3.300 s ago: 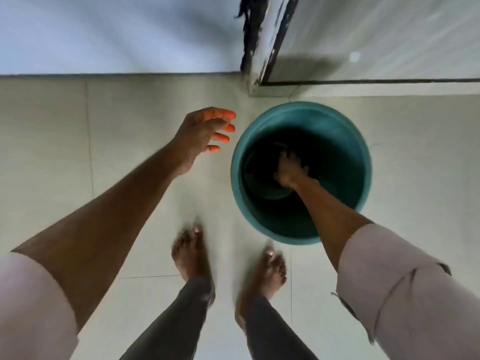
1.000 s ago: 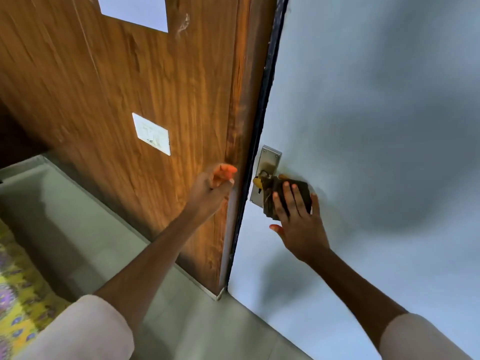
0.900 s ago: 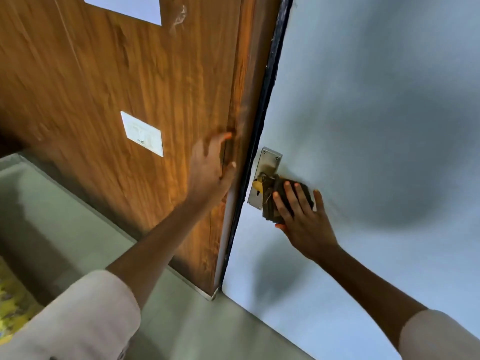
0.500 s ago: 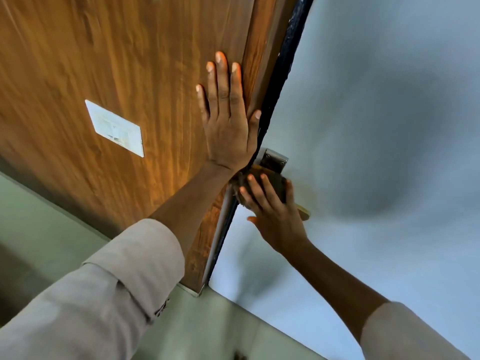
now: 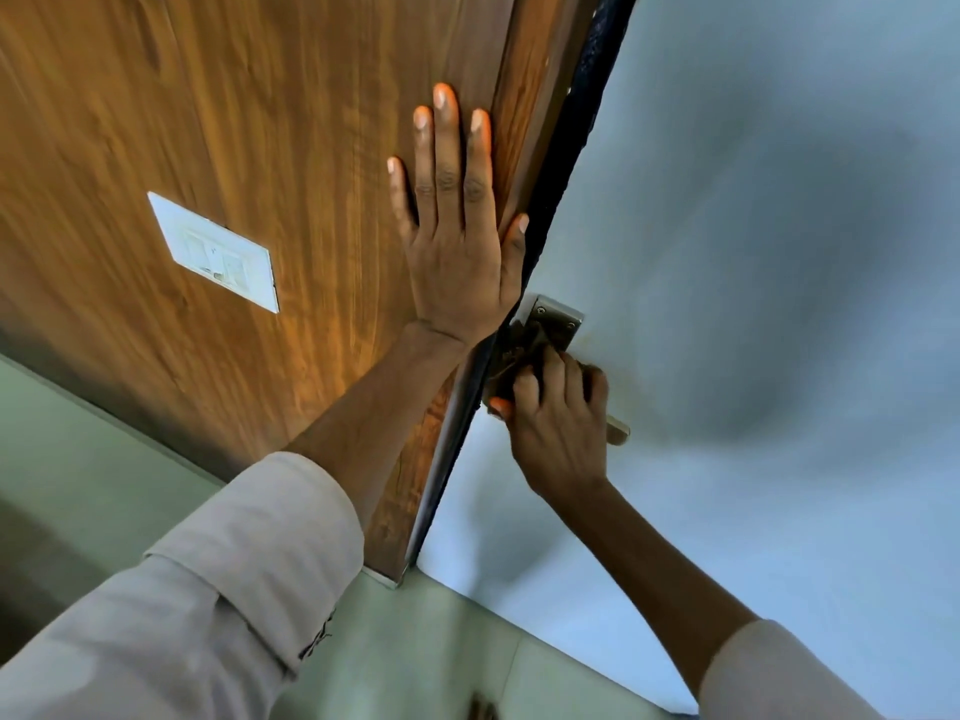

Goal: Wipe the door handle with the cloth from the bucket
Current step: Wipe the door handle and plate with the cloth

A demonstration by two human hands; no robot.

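The metal door handle (image 5: 617,432) sticks out from its plate (image 5: 558,319) on the pale grey-blue door (image 5: 753,252); only the lever's tip shows past my fingers. My right hand (image 5: 558,418) is closed around the lever with a dark brownish cloth (image 5: 519,350) bunched under the fingers, against the plate. My left hand (image 5: 457,226) lies flat, fingers spread, on the brown wooden panel (image 5: 234,122) just left of the door's black edge. The bucket is out of view.
A white switch plate (image 5: 215,252) is set in the wooden panel to the left. Pale tiled floor (image 5: 415,641) lies below. The dark door edge (image 5: 561,174) runs diagonally between panel and door.
Earlier my right hand was in the bucket; then the view rose to the door. My left hand went from hovering to flat on the wooden panel. My right hand with the cloth shifted along the handle.
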